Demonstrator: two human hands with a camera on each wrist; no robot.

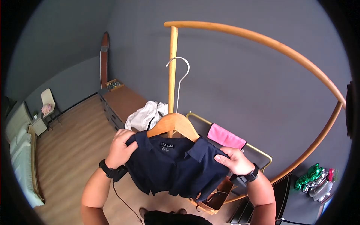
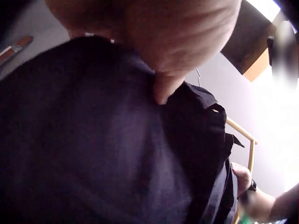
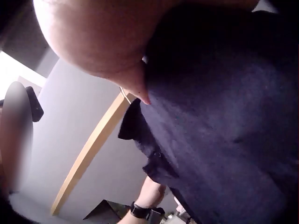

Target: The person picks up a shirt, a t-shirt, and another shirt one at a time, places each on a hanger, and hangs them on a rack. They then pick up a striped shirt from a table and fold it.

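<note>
A navy collared shirt (image 1: 168, 168) hangs on a wooden hanger (image 1: 175, 123) whose white metal hook (image 1: 183, 75) points up in front of the rack's post. My left hand (image 1: 122, 147) grips the shirt at its left shoulder in the head view, thumb in front. On the opposite shoulder, my right hand (image 1: 236, 161) pinches the cloth with its thumb laid over the front. Dark cloth (image 2: 112, 140) fills much of the left wrist view, with the left thumb pressed on it. The right wrist view shows the collar (image 3: 131, 120) standing open and a button placket below it.
A curved wooden rack (image 1: 240, 32) arches behind the shirt. Beyond it stand a gold rail with a pink cloth (image 1: 227, 136) and a low brown cabinet (image 1: 123, 99) bearing white fabric (image 1: 146, 114). Shiny figurines (image 1: 311, 180) sit at right; a brown basket (image 1: 217, 195) is below.
</note>
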